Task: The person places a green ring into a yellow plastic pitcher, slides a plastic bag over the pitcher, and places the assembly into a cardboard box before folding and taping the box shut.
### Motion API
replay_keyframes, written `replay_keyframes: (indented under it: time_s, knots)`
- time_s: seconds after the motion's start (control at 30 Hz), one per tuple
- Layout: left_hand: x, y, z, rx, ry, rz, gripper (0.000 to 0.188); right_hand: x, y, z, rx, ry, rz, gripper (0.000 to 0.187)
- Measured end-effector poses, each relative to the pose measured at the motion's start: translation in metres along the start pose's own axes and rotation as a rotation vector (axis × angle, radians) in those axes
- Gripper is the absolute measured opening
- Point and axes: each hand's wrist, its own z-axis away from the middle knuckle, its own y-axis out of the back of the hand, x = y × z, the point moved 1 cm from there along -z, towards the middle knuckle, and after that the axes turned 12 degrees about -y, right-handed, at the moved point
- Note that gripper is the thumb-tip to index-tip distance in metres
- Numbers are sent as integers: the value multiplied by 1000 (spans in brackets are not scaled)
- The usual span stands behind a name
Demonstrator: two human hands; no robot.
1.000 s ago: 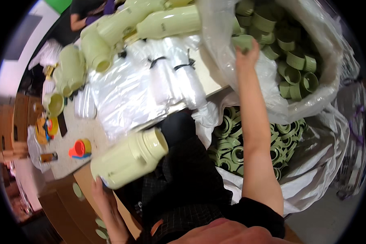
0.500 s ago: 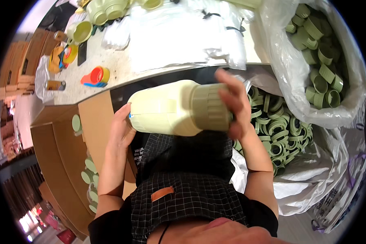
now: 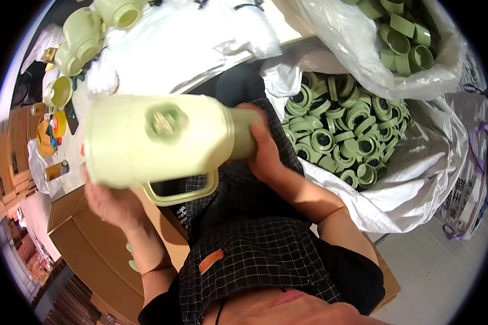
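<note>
A pale green thermos jug point(image 3: 130, 141) lies sideways across the space in front of me, with its looped handle point(image 3: 184, 196) on the side toward my body. My left hand point(image 3: 111, 200) supports its wide base end at the left. Around the darker green cap point(image 3: 244, 134) at the other end, my right hand point(image 3: 263, 141) is closed, its fingers partly hidden behind the cap. A round dark green emblem on the jug's side is smeared by motion.
At the right, a white sack point(image 3: 412, 179) holds many green lid rings point(image 3: 341, 130). Beyond it, a clear plastic bag point(image 3: 358, 59) contains green cups point(image 3: 401, 43). A cardboard box point(image 3: 97, 254) stands at lower left. Plastic wrapping point(image 3: 173, 43) and jug bodies point(image 3: 84, 32) lie on the worktable.
The jug has swung left and turned, bringing its handle and emblem into view. My right hand, blurred beside the cap before, now grips it. The whole view has shifted.
</note>
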Motion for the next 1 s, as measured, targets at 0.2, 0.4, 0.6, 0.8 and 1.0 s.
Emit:
replay_keyframes:
  time_s: [0.2,0.4,0.6,0.8,1.0]
  knots:
    - [1,-31,-58,-651,-425,-58,42,-6,47,18,-147,43,661,38]
    - [-23,-82,15,-1069,-55,-333,81,22,262,-83,933,93,246,44]
    - [-36,-18,70,-750,465,-456,65,73,444,-146,1482,-245,945,91]
    - [-48,10,63,-705,527,-390,66,63,388,-151,1271,-398,1024,73]
    - [-51,-6,48,-760,455,-245,48,-6,304,-42,901,138,709,45]
